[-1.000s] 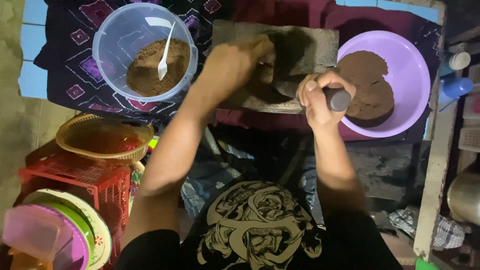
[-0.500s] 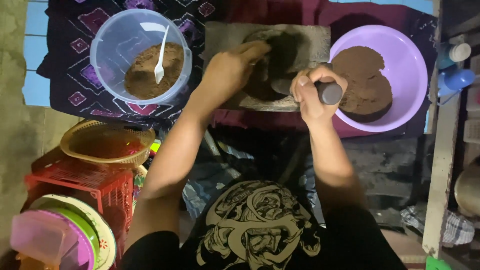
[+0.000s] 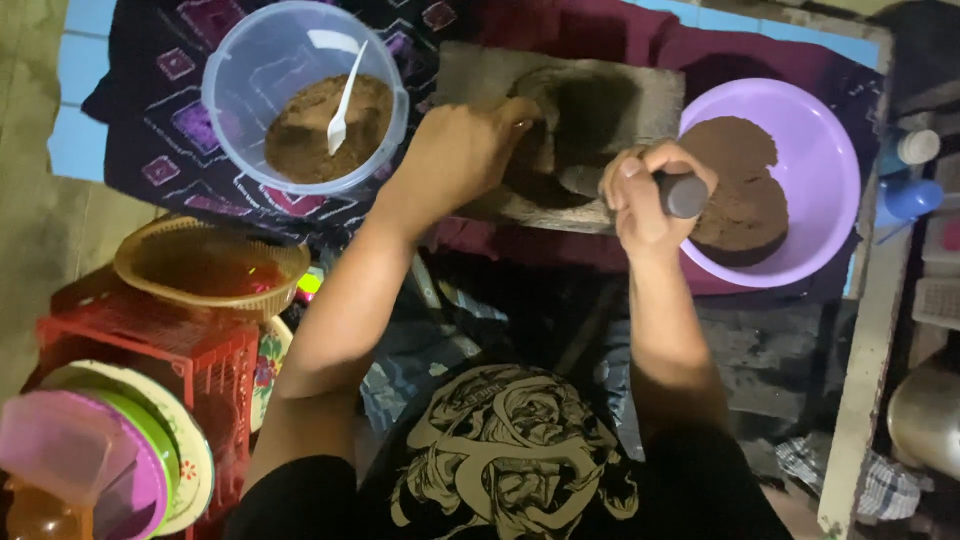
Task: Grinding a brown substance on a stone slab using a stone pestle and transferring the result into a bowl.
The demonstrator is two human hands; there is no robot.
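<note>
A flat grey grinding stone [image 3: 470, 70] lies on a dark patterned cloth, with dark brown paste [image 3: 585, 115] spread across its middle. My right hand [image 3: 645, 195] is closed around the near end of a dark stone roller [image 3: 683, 194] that lies slanted over the slab. My left hand [image 3: 462, 150] rests on the slab's left part with its fingertips in the paste. To the right, a lilac bowl [image 3: 825, 165] holds a mound of brown ground paste [image 3: 740, 185].
A clear plastic tub [image 3: 240, 70] of brown powder with a white spoon [image 3: 343, 102] stands at the upper left. A woven basket [image 3: 205, 265] sits on a red crate [image 3: 150, 345] at the left, with stacked plates [image 3: 150, 450] below. Bottles [image 3: 910, 170] stand at the right edge.
Both hands keep their hold; my left fingers shift slightly over the paste and the roller stays in my right hand. The camera view drifts a little.
</note>
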